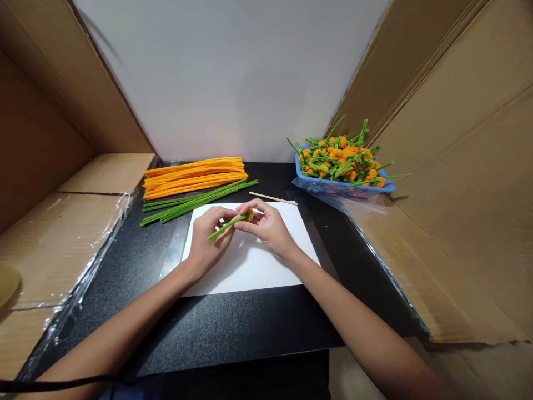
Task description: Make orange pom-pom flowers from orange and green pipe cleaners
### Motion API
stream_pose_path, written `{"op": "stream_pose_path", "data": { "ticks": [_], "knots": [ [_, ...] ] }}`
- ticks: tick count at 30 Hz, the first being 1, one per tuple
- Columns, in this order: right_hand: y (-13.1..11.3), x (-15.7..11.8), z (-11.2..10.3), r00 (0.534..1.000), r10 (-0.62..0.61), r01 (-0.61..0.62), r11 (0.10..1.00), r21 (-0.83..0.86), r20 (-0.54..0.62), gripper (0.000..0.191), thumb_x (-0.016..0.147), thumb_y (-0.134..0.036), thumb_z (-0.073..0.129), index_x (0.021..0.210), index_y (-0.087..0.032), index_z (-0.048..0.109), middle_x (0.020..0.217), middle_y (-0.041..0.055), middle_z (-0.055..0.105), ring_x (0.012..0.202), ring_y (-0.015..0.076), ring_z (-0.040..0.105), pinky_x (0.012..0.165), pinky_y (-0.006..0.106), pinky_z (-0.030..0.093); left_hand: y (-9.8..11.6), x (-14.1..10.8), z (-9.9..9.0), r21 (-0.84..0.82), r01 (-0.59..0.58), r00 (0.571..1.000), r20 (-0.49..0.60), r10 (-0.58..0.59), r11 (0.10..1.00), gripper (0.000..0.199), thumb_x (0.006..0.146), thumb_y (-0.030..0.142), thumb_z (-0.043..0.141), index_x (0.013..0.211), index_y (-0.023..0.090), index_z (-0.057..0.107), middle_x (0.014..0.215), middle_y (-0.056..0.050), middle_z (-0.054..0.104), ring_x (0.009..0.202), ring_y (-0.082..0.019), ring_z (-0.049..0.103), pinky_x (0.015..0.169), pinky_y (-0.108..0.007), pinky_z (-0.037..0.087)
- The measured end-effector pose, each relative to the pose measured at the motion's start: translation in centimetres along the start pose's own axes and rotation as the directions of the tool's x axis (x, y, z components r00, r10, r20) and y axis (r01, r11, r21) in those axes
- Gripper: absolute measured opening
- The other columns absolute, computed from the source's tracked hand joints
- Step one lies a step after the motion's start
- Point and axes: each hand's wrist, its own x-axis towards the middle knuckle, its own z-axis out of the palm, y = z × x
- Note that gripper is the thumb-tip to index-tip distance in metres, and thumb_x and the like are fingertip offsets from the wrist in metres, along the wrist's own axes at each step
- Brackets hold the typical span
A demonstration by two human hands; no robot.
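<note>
Over the white sheet (254, 266), both hands meet around a small pipe-cleaner flower (250, 215) with an orange head and a green stem. The stem slants down and left across the fingers of my left hand (214, 230), which are closed at its upper part. My right hand (268, 225) pinches the flower near its orange head, thumb below and fingers above. The fingers partly hide the head. Just beyond the hands lies a thin wooden stick (272, 198).
Orange pipe cleaners (194, 176) lie bundled at the back left, with green pipe cleaners (195, 203) in front of them. A blue basket (345, 188) heaped with similar flowers stands at the back right. Cardboard walls (458, 166) flank the black table (216, 333).
</note>
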Motion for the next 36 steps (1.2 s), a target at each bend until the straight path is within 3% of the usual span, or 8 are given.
{"op": "stream_pose_path", "data": {
  "ticks": [5,12,16,20,24,30,36],
  "knots": [
    [-0.1,-0.1,-0.1,1.000,-0.005,0.005,0.999,-0.035,-0.008,0.033,0.063,-0.036,0.086,0.082,-0.021,0.063,0.097,0.0008,0.061,0.091,0.0171,0.061,0.089,0.034,0.050,0.3,0.0,0.1,0.051,-0.031,0.999,-0.007,0.031,0.998,0.013,0.087,0.027,0.061,0.089,0.019,0.071,0.080,-0.004,0.073,0.069,-0.016,0.062,0.058,-0.026,0.045],
    [-0.3,-0.1,-0.2,0.993,-0.004,0.007,1.000,-0.027,0.121,0.029,0.066,-0.032,0.085,0.074,-0.019,0.061,0.107,0.0031,0.057,0.096,0.0166,0.061,0.091,0.033,0.050,0.4,0.1,0.0,0.150,-0.034,0.999,-0.030,0.039,0.988,0.012,0.087,0.025,0.062,0.093,0.019,0.069,0.079,-0.003,0.070,0.068,-0.015,0.057,0.059,-0.026,0.044],
    [-0.6,-0.1,-0.2,0.997,0.028,-0.026,0.999,-0.027,0.067,0.027,0.075,-0.041,0.079,0.081,-0.019,0.064,0.107,0.0034,0.062,0.089,0.0148,0.063,0.088,0.031,0.051,0.2,0.2,0.0,0.179,0.029,0.999,0.009,-0.031,0.983,0.022,0.089,0.026,0.060,0.109,0.019,0.067,0.079,-0.003,0.068,0.070,-0.016,0.057,0.061,-0.026,0.045],
    [-0.5,0.1,-0.2,0.999,0.020,-0.021,1.000,-0.006,-0.035,0.033,0.083,-0.051,0.069,0.080,-0.017,0.070,0.108,0.0062,0.067,0.083,0.0149,0.066,0.084,0.033,0.055,0.0,0.1,0.2,0.183,0.029,0.999,0.020,-0.034,0.983,0.019,0.090,0.028,0.060,0.104,0.019,0.070,0.075,-0.002,0.066,0.067,-0.016,0.055,0.060,-0.027,0.044],
    [-0.1,0.2,-0.2,0.998,0.026,-0.026,1.000,-0.007,-0.057,0.042,0.083,-0.057,0.066,0.078,-0.016,0.072,0.101,0.0078,0.070,0.082,0.0161,0.066,0.082,0.034,0.057,0.1,0.0,0.4,0.209,0.019,1.000,-0.001,-0.019,0.978,0.018,0.090,0.028,0.060,0.102,0.020,0.070,0.074,-0.002,0.066,0.066,-0.016,0.054,0.061,-0.027,0.043],
    [0.2,0.2,-0.4,0.991,0.051,-0.055,0.998,-0.030,-0.127,0.040,0.063,-0.043,0.086,0.087,-0.019,0.066,0.086,0.0013,0.068,0.076,0.0148,0.065,0.073,0.030,0.056,0.1,-0.1,0.4,0.217,-0.005,0.999,-0.031,0.012,0.976,0.018,0.091,0.031,0.061,0.102,0.019,0.067,0.075,-0.001,0.066,0.063,-0.013,0.054,0.060,-0.026,0.044],
    [-0.2,0.3,-0.7,0.997,0.066,-0.067,0.997,-0.047,-0.038,0.029,0.075,-0.040,0.077,0.089,-0.018,0.065,0.089,0.0036,0.070,0.076,0.0146,0.063,0.064,0.026,0.047,-0.2,0.7,-0.6,0.181,-0.148,0.989,0.051,0.141,0.972,0.012,0.091,0.029,0.061,0.090,0.020,0.069,0.078,-0.003,0.071,0.067,-0.015,0.055,0.061,-0.026,0.045]
  ]
}}
